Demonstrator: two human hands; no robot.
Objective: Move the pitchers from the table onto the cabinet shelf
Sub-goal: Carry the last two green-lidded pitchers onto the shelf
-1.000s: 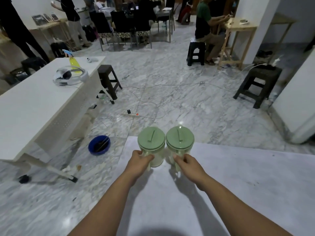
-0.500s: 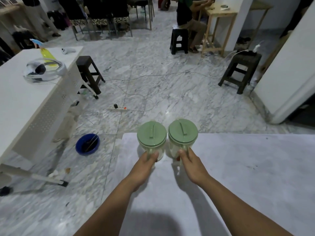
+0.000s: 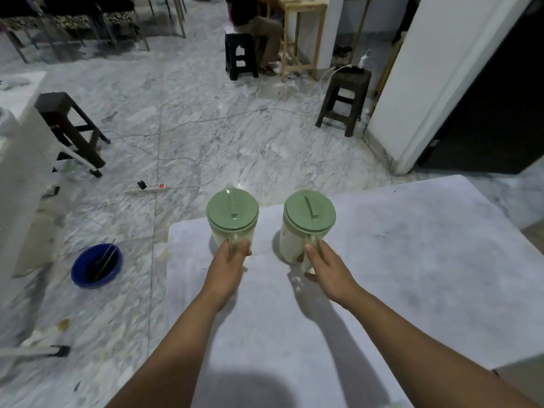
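The matte white surface carries both pitchers near its far edge, the left pitcher close to the far-left corner, so a jerky lift could tip one onto the marble floor. The right pitcher matches it: translucent, round, with a smooth green lid. Left hand and right hand each grip a clear, slippery-looking handle.

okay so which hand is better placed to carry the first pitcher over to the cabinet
Neither is clearly better: the left hand grips the left pitcher by its handle, and the right hand grips the right pitcher likewise. No cabinet is in view.
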